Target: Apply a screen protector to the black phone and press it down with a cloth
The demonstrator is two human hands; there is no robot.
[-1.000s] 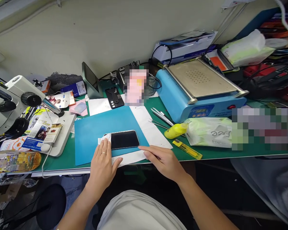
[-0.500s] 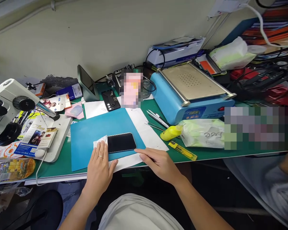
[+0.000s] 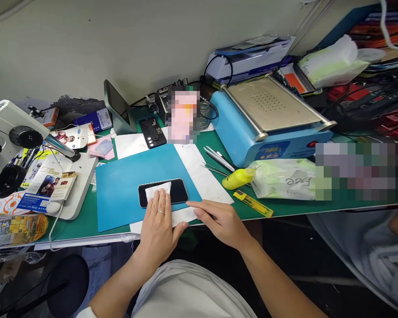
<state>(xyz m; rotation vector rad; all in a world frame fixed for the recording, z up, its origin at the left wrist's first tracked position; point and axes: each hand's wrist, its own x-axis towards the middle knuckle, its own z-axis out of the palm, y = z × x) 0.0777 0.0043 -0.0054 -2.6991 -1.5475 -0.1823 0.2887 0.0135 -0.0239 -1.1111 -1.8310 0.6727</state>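
A smartphone (image 3: 179, 191) with a dark screen lies face up on a blue mat (image 3: 116, 194). My left hand (image 3: 158, 221) lies with its fingers flat on a folded white tissue (image 3: 158, 190), pressing it against the middle of the screen. A ring shows on one finger of that hand. At the phone's lower right corner, the outstretched index finger of my right hand (image 3: 220, 221) touches or almost touches the edge. The right thumb stands apart below it, and the other fingers are curled under, partly hidden.
A microscope (image 3: 20, 132) stands at left beside a bottle (image 3: 16, 229). At right are tweezers (image 3: 217, 157), a yellow bottle (image 3: 237, 178), a yellow case (image 3: 253, 203), a packet of wipes (image 3: 285, 179) and a blue hot-plate machine (image 3: 239, 132). Another black phone (image 3: 152, 132) lies behind the mat.
My left hand has slid the tissue rightward from the phone's left end to mid-screen, uncovering that end. My right hand stays at the corner. The view has shifted slightly.
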